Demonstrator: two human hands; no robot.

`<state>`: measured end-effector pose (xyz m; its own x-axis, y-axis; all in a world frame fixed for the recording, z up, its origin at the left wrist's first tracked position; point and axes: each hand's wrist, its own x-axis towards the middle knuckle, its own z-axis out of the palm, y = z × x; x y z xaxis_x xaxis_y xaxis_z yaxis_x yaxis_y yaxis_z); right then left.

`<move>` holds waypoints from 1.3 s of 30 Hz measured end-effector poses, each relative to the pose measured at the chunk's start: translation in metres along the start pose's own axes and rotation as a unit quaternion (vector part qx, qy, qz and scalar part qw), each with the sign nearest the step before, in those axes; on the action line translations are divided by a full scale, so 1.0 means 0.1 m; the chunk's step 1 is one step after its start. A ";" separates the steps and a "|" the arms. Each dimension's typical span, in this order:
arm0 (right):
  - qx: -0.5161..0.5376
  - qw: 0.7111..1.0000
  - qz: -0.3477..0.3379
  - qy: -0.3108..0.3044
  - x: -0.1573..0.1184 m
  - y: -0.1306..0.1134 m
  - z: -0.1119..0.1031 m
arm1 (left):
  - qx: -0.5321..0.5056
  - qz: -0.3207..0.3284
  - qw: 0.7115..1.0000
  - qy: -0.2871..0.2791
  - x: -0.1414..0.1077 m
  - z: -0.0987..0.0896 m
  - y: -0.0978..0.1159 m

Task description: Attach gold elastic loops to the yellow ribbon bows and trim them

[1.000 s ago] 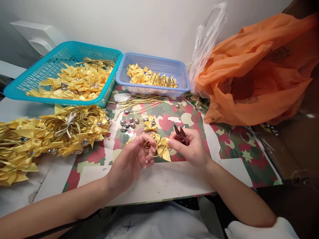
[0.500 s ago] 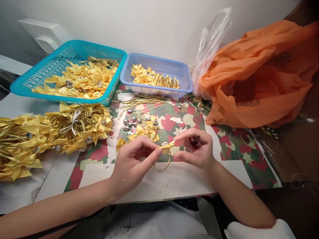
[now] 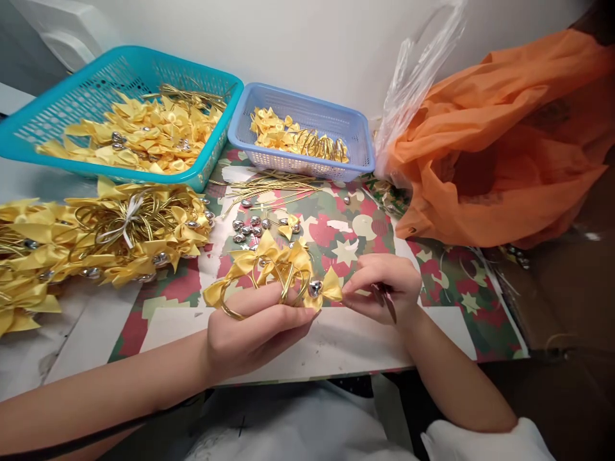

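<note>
My left hand [image 3: 264, 326] is closed around several yellow ribbon bows with gold cord loops [image 3: 235, 312]. At its fingertips sits one yellow bow [image 3: 331, 286] with a silver bell [image 3: 315, 289] at its centre. My right hand [image 3: 387, 285] is closed, thumb and forefinger pinching the right tip of that bow. A dark, reddish, pointed thing [image 3: 385, 299] is tucked in the fingers of my right hand; its kind is not clear. Just beyond the hands, loose silver bells [image 3: 247, 230] and a small yellow bow [image 3: 289, 226] lie on the patterned table cover [image 3: 379, 234].
A teal basket [image 3: 192, 176] and a blue basket [image 3: 307, 168] of yellow bows stand at the back. Gold cords [image 3: 273, 186] lie before them. Tied bundles of bows [image 3: 144, 224] fill the left. An orange bag [image 3: 504, 211] and a clear plastic bag [image 3: 408, 89] stand right.
My left hand has gathered the bunch of bows that lay on the table. The belled bow now faces up, and my right fingers have closed on its tip. The view has shifted slightly.
</note>
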<state>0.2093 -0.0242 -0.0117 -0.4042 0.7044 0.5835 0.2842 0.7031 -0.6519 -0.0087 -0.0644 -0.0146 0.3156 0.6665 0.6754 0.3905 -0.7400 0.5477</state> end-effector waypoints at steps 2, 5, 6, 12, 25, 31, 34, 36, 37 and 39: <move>-0.016 1.000 -0.004 0.001 -0.01 -0.01 0.02 | 0.025 0.006 1.000 -0.012 -0.01 -0.01 -0.01; -0.019 0.999 -0.047 0.003 -0.02 -0.03 0.04 | 0.021 -0.003 0.999 -0.043 0.00 -0.04 -0.01; -0.018 0.998 -0.059 0.000 -0.02 -0.04 0.04 | 0.011 -0.008 0.999 -0.052 0.00 -0.04 -0.01; -0.012 0.997 -0.075 -0.008 -0.06 0.00 -0.03 | -0.029 -0.028 0.998 -0.046 -0.01 -0.04 -0.02; 0.097 0.994 -0.051 -0.009 -0.02 0.02 -0.01 | -0.255 -0.192 0.948 0.004 0.05 0.02 -0.07; 0.212 0.976 0.022 -0.054 0.04 0.02 0.08 | -0.431 -0.364 0.820 -0.096 0.17 0.03 -0.01; 0.238 0.967 0.050 -0.071 0.05 0.03 0.12 | -0.460 -0.412 0.778 -0.113 0.20 0.05 -0.01; 0.240 0.964 0.095 -0.064 0.05 0.01 0.13 | -0.457 -0.442 0.767 -0.093 0.19 0.07 -0.04; 0.233 0.963 0.124 -0.046 0.05 -0.01 0.13 | -0.450 -0.459 0.762 -0.075 0.19 0.08 -0.06; 0.208 0.963 0.171 0.001 0.03 -0.06 0.14 | -0.441 -0.492 0.750 -0.031 0.19 0.09 -0.08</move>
<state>0.1943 -0.0273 -0.0124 -0.3465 0.8885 0.3009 0.0281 0.3304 -0.9434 0.0020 -0.0454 -0.0108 0.2995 0.9124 -0.2790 -0.2554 0.3584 0.8980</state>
